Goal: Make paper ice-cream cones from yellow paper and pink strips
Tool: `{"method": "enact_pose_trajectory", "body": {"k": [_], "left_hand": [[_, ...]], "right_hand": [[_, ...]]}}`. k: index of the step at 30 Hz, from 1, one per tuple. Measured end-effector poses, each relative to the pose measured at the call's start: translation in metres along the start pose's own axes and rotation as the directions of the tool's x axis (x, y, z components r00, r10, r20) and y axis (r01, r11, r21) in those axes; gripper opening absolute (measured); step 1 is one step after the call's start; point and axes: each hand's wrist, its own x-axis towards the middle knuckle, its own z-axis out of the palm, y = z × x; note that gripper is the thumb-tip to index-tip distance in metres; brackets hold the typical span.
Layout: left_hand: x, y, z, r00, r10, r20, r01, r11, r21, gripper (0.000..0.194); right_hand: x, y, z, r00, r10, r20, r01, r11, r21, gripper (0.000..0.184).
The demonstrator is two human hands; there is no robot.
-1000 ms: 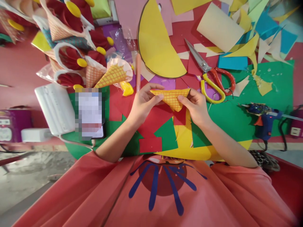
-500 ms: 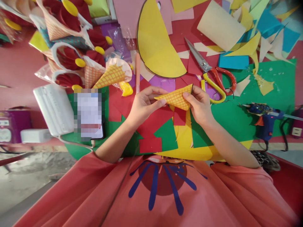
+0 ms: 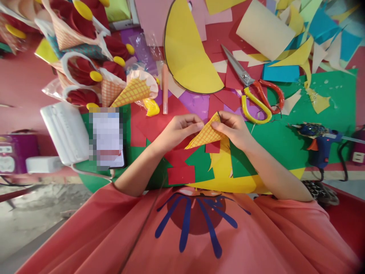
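A small yellow paper cone (image 3: 205,134) with an orange waffle grid is rolled up between my hands, its point aimed down and left. My right hand (image 3: 236,129) pinches the wide end, thumb in front and fingers behind. At the cone's upper left edge, my left hand (image 3: 182,131) has its thumb and fingers drawn together; its fingertips are partly hidden. Beyond them lies a large yellow paper half-circle (image 3: 191,51) with a dark edge. Scissors (image 3: 246,82) with one red and one yellow handle rest open to its right.
Finished paper cones (image 3: 132,89) crowd the upper left. A phone (image 3: 108,137) and a white power bank (image 3: 65,133) lie left. A glue gun (image 3: 321,142) stands at right, near a cream paper roll (image 3: 265,30). Red paper pieces (image 3: 181,175) cover the green sheet (image 3: 285,152).
The cone has turned so its point swings down, away from my left fingertips. My right hand has moved slightly left and down; my left hand is now higher along the cone's edge.
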Motion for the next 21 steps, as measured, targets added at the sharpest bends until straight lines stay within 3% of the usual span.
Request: {"method": "enact_pose_trajectory", "body": {"k": [7,14,21], "left_hand": [[0.0008,0.0045,0.001,1.0,-0.026,0.011,0.024,0.992,0.126,0.035],[-0.0003,0.004,0.0028,0.994,-0.103,0.034,0.097,0.985,0.143,0.035],[0.0,0.0031,0.005,0.994,-0.105,-0.017,0.106,0.983,0.15,0.033]], "right_hand": [[-0.0003,0.0022,0.0003,0.998,0.014,0.066,-0.015,1.0,0.004,0.027],[-0.001,0.0043,-0.0001,0.999,0.015,0.048,-0.01,0.995,-0.094,0.03],[-0.0012,0.0041,0.001,0.998,0.023,0.054,-0.016,0.991,-0.13,0.026]]}}
